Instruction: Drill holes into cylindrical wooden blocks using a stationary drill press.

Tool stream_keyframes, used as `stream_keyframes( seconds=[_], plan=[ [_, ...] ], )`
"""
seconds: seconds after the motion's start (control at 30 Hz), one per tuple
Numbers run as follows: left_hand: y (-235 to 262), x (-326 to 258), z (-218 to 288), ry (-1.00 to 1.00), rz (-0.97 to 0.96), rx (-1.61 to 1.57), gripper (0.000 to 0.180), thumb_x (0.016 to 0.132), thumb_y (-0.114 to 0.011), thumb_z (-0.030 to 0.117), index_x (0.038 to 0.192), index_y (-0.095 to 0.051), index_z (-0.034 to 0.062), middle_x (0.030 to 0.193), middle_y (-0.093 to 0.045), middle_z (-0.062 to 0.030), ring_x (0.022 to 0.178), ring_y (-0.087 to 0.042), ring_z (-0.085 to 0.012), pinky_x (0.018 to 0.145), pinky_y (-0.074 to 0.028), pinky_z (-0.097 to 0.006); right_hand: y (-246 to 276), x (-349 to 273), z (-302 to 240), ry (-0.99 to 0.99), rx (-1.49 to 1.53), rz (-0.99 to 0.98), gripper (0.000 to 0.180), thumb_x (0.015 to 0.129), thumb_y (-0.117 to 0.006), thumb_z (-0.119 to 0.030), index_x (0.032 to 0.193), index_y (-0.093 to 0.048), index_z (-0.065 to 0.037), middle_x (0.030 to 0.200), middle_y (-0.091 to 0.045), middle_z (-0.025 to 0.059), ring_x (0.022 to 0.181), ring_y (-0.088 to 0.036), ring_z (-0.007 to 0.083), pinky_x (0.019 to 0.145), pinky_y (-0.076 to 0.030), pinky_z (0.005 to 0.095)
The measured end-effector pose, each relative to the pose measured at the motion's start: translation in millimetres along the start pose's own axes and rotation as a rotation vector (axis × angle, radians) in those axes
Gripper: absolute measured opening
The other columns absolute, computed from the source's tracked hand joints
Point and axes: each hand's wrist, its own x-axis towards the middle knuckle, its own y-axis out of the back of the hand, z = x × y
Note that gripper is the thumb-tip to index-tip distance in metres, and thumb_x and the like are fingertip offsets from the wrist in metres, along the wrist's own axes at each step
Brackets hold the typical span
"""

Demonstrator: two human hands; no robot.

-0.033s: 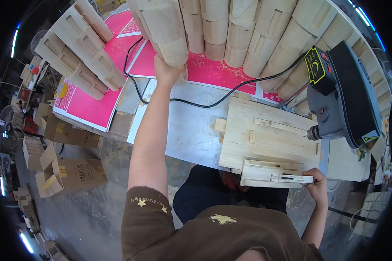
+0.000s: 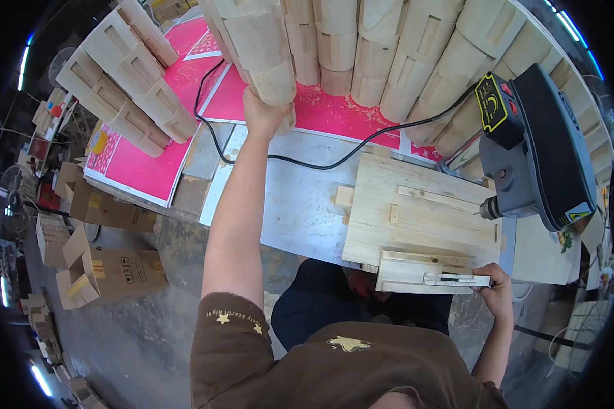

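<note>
My left hand (image 2: 263,112) reaches far forward and is closed around the low end of a stack of pale wooden cylinders (image 2: 258,48). Its fingers are partly hidden behind the wood. At the front right, my right hand (image 2: 495,281) grips the end of a small wooden jig (image 2: 406,273) with raised rails. A narrow slotted strip (image 2: 450,279) lies on that jig and meets my fingers. The jig rests at the near edge of a larger wooden board (image 2: 416,221), which has thin strips fixed on it.
A drill press (image 2: 542,150) overhangs the board's right side. Its black cable (image 2: 320,165) snakes over the metal table (image 2: 297,211). Stacked wooden cylinders (image 2: 372,61) line the back, and more recessed wooden pieces (image 2: 119,99) stand on pink sheets (image 2: 143,170). Cardboard boxes (image 2: 116,273) sit at left.
</note>
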Motion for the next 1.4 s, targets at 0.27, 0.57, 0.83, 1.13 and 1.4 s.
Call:
stream_keyframes(
  seconds=[0.27,0.57,0.83,1.13,1.4],
  plan=[
    [1.0,-29.0,26.4,0.039,-0.052,0.02,0.07,0.052,-0.082,0.009,0.11,-0.045,-0.0013,0.108,-0.058,-0.016,0.101,-0.058,-0.0278,0.085,-0.047,-0.036,2.3,-3.7,-0.8,0.077,-0.036,-0.012,0.032,0.055,-0.071,0.008,0.084,-0.065,-0.003,0.076,-0.061,0.0057,0.071,-0.058,0.0178,0.063,-0.045,0.0274],
    [2.0,-68.6,68.5,0.028,-0.07,-0.035,0.068,0.052,-0.081,0.01,0.108,-0.046,-0.0006,0.106,-0.058,-0.015,0.099,-0.058,-0.0265,0.085,-0.046,-0.035,4.7,-2.8,-0.1,0.087,-0.061,-0.01,0.031,0.055,-0.072,0.007,0.083,-0.066,-0.003,0.076,-0.061,0.0071,0.07,-0.059,0.0188,0.063,-0.045,0.0275],
    [-5.8,-92.1,89.2,0.086,-0.079,-0.063,0.067,0.051,-0.082,0.012,0.105,-0.046,-0.0012,0.104,-0.055,-0.0172,0.099,-0.055,-0.0315,0.085,-0.045,-0.038,6.8,-1.6,0.4,0.125,-0.018,-0.036,0.031,0.055,-0.072,0.009,0.084,-0.067,-0.002,0.076,-0.06,0.0074,0.07,-0.058,0.0188,0.063,-0.044,0.0272],
    [-12.7,-96.1,88.5,0.061,-0.065,0.059,0.071,0.052,-0.083,0.015,0.108,-0.043,-0.0017,0.105,-0.056,-0.0155,0.099,-0.056,-0.0269,0.085,-0.045,-0.035,8.0,-0.5,5.4,0.165,0.002,-0.061,0.031,0.056,-0.073,0.008,0.084,-0.067,-0.002,0.074,-0.059,0.0068,0.067,-0.056,0.0182,0.061,-0.043,0.0269],
    [-6.0,-91.7,86.7,-0.044,-0.129,0.008,0.095,0.049,-0.085,0.015,0.126,-0.031,-0.0026,0.123,-0.046,-0.0178,0.114,-0.048,-0.0273,0.094,-0.041,-0.037,8.9,-4.7,5.2,0.203,0.014,-0.056,0.028,0.058,-0.075,0.004,0.084,-0.067,-0.003,0.074,-0.06,0.0068,0.069,-0.058,0.0195,0.064,-0.045,0.0276]
  ],
)
